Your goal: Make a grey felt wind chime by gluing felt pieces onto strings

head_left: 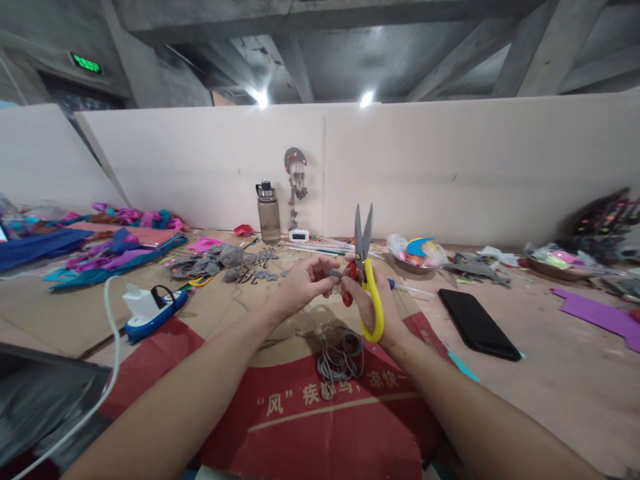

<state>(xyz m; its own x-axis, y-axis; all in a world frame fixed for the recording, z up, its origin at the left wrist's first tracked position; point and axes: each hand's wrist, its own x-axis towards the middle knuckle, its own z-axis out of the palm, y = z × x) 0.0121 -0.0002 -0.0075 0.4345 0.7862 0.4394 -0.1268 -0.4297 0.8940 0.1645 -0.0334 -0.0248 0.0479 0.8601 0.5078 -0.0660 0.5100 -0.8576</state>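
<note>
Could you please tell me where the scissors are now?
In the head view, just right of centre, the scissors are in the right hand, blades up, above the coiled grey cord.

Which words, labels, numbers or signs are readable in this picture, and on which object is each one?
"“风”疾…马,凉快一": red printed cardboard; grey cord partly covers one character, and the ending is hidden.
Green lit sign: too blurred to read.
Small white device's display: too small to read.
</note>
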